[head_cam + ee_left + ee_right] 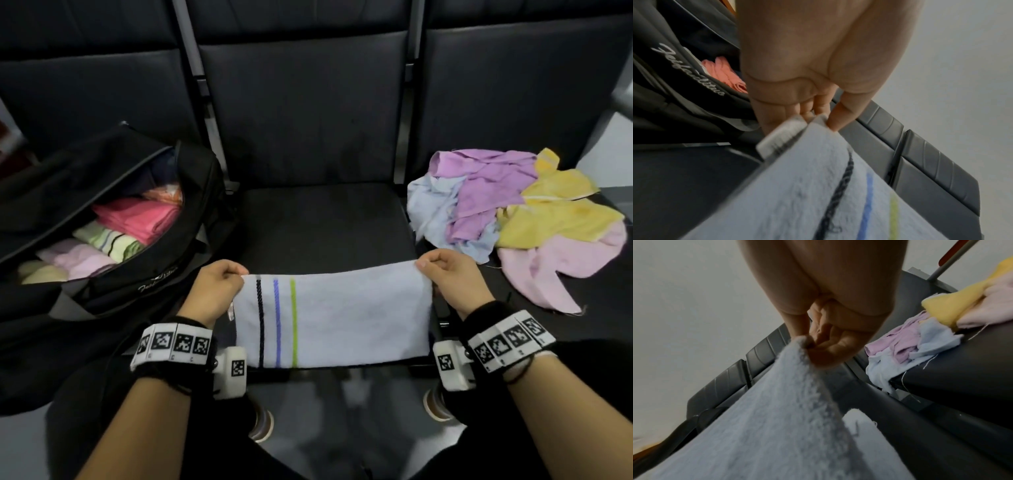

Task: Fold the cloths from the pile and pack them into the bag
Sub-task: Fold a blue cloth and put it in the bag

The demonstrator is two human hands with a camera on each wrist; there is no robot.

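Black seats point(308, 212) hold bag point(191, 205) of folded cloths point(137, 219); both hands pinch towel point(342, 315).

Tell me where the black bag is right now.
In the head view the bag sits open on the left seat, beside the left hand, across from the pile.

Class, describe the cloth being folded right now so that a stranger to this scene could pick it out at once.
Find the row of dark seats, with the open black bag on one side and the loose pile on the other. Over the middle seat, the left hand and right hand pinch the top corners of the pale blue cloth. It alone bears three stripes: black, blue, green.
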